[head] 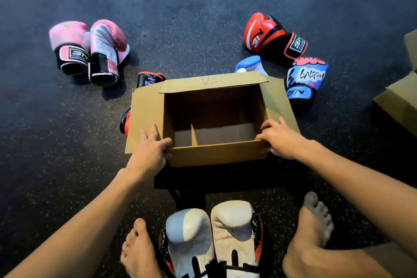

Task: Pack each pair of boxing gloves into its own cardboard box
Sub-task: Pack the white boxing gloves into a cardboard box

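An open, empty cardboard box is held above the dark floor, flaps spread. My left hand grips its near-left corner and my right hand grips its near-right corner. A white pair of gloves lies between my bare feet. A pink pair lies at the far left. A red and black glove lies at the far right, a blue patterned glove beside the box, and a light blue glove peeks over the far flap. A black and red glove is partly hidden behind the left flap.
More cardboard boxes stand at the right edge. My bare feet rest on the speckled dark floor on either side of the white gloves.
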